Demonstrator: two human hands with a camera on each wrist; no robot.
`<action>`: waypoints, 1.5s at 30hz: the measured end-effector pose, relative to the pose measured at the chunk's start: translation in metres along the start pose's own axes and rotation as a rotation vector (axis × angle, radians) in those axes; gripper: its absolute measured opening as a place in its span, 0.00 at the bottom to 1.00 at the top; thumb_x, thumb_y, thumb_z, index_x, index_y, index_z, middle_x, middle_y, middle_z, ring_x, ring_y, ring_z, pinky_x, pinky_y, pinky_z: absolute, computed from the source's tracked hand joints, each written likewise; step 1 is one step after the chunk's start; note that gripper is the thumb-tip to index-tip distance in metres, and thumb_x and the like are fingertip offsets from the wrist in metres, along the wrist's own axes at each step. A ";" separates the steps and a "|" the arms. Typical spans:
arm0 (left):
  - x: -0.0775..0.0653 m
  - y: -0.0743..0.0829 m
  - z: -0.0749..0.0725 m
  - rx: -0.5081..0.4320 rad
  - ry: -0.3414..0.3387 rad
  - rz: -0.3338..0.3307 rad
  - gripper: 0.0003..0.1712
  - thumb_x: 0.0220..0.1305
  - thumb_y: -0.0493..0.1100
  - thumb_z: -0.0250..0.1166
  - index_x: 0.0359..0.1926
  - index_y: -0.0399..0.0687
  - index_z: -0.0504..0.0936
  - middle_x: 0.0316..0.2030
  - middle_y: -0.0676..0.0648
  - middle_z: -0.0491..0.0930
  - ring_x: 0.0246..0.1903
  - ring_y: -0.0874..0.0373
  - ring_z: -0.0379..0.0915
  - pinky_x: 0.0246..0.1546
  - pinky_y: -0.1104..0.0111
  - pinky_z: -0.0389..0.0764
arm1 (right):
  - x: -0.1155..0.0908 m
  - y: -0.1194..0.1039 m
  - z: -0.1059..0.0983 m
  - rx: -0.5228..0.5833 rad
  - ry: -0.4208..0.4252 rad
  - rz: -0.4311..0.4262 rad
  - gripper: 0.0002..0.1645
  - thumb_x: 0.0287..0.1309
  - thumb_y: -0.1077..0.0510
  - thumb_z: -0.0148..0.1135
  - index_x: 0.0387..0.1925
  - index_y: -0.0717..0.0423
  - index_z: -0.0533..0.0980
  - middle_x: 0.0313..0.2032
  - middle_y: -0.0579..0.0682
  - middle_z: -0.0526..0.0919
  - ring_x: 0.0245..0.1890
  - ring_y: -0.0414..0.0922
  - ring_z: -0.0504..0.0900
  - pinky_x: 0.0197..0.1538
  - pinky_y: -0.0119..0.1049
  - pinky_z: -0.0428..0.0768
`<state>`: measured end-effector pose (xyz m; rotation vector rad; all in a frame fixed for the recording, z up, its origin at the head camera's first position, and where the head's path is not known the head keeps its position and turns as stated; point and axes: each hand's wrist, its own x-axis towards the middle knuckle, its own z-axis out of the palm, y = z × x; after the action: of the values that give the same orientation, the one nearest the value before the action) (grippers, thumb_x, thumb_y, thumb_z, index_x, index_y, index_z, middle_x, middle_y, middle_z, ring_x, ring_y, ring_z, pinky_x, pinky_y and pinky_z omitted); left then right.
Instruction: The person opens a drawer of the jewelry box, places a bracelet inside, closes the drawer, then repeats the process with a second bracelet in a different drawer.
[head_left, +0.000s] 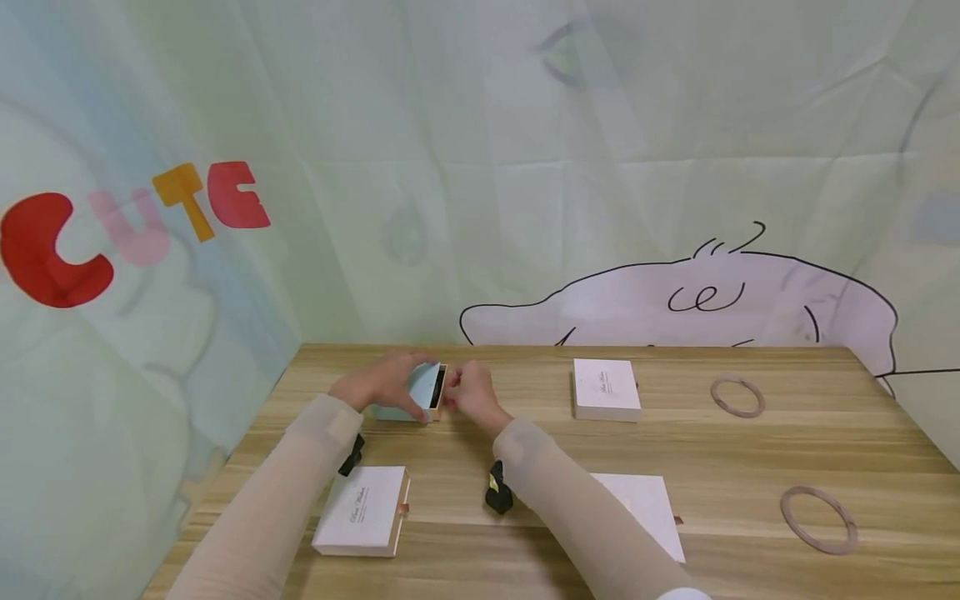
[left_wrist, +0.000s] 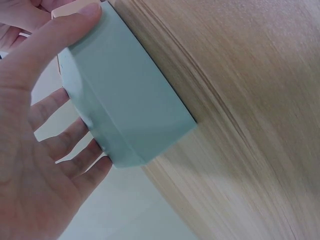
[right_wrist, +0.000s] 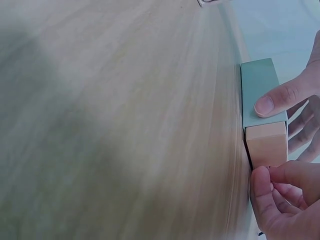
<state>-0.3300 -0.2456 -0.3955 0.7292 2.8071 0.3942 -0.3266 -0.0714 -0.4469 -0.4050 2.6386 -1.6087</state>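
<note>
A light blue drawer-style box [head_left: 422, 387] lies near the table's back edge, left of the middle. My left hand [head_left: 388, 385] grips its sleeve, thumb on the near side and fingers on the far side, as the left wrist view also shows. From the sleeve's right end the peach-coloured inner drawer [right_wrist: 267, 146] sticks out partway, with something dark inside. My right hand [head_left: 472, 392] pinches a small pull tab at the drawer's end between thumb and forefinger. Those fingertips cover most of the tab in the right wrist view.
One white box [head_left: 606, 387] stands at the back, another white box [head_left: 363, 510] at the front left. A third white box [head_left: 648, 507] is partly behind my right forearm. Two thin rings, a far ring [head_left: 714, 393] and a near ring [head_left: 852, 533], lie at right.
</note>
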 end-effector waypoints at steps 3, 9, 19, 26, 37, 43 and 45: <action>-0.001 0.001 0.000 0.000 0.001 0.000 0.54 0.41 0.50 0.84 0.68 0.36 0.69 0.62 0.35 0.72 0.51 0.44 0.69 0.51 0.52 0.73 | 0.000 0.001 0.002 0.021 0.007 -0.001 0.11 0.52 0.77 0.66 0.20 0.68 0.76 0.12 0.45 0.71 0.11 0.36 0.70 0.19 0.25 0.68; -0.002 0.002 -0.001 0.006 0.008 0.018 0.54 0.41 0.50 0.84 0.67 0.36 0.70 0.62 0.35 0.72 0.53 0.43 0.69 0.51 0.52 0.73 | 0.001 0.003 0.008 0.057 0.021 0.000 0.10 0.52 0.77 0.66 0.20 0.69 0.77 0.14 0.47 0.74 0.11 0.36 0.71 0.18 0.25 0.71; -0.002 0.002 0.001 0.002 0.006 0.018 0.55 0.40 0.50 0.84 0.68 0.36 0.70 0.61 0.35 0.73 0.54 0.42 0.69 0.53 0.51 0.72 | -0.001 0.002 0.012 0.012 0.027 -0.021 0.12 0.52 0.78 0.66 0.19 0.67 0.76 0.11 0.49 0.74 0.10 0.36 0.69 0.17 0.25 0.68; -0.002 0.002 0.001 -0.002 0.020 0.043 0.54 0.40 0.49 0.84 0.67 0.34 0.70 0.60 0.34 0.73 0.53 0.42 0.69 0.52 0.52 0.72 | -0.001 -0.001 0.012 0.003 0.025 -0.028 0.10 0.52 0.78 0.63 0.20 0.68 0.77 0.14 0.56 0.79 0.11 0.36 0.70 0.17 0.25 0.69; -0.002 0.000 0.002 0.006 0.023 0.046 0.53 0.41 0.48 0.83 0.67 0.35 0.70 0.61 0.34 0.72 0.55 0.40 0.68 0.52 0.51 0.72 | 0.001 -0.001 0.015 0.006 0.028 -0.054 0.13 0.52 0.78 0.64 0.18 0.66 0.75 0.10 0.44 0.70 0.11 0.36 0.69 0.17 0.24 0.66; -0.001 0.000 0.001 0.007 0.008 0.027 0.54 0.41 0.49 0.83 0.68 0.37 0.69 0.62 0.34 0.72 0.54 0.41 0.67 0.49 0.53 0.73 | 0.001 -0.003 0.014 0.014 0.005 -0.033 0.12 0.55 0.78 0.62 0.19 0.68 0.76 0.11 0.47 0.72 0.11 0.36 0.69 0.18 0.24 0.67; -0.001 0.000 0.000 0.007 0.009 0.028 0.54 0.41 0.49 0.83 0.68 0.36 0.69 0.61 0.34 0.72 0.53 0.41 0.67 0.49 0.54 0.73 | 0.000 -0.004 0.014 0.010 -0.005 -0.037 0.12 0.55 0.78 0.62 0.20 0.68 0.76 0.12 0.48 0.73 0.11 0.36 0.69 0.18 0.25 0.67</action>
<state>-0.3285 -0.2459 -0.3955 0.7713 2.8102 0.3942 -0.3238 -0.0852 -0.4500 -0.4601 2.6340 -1.6275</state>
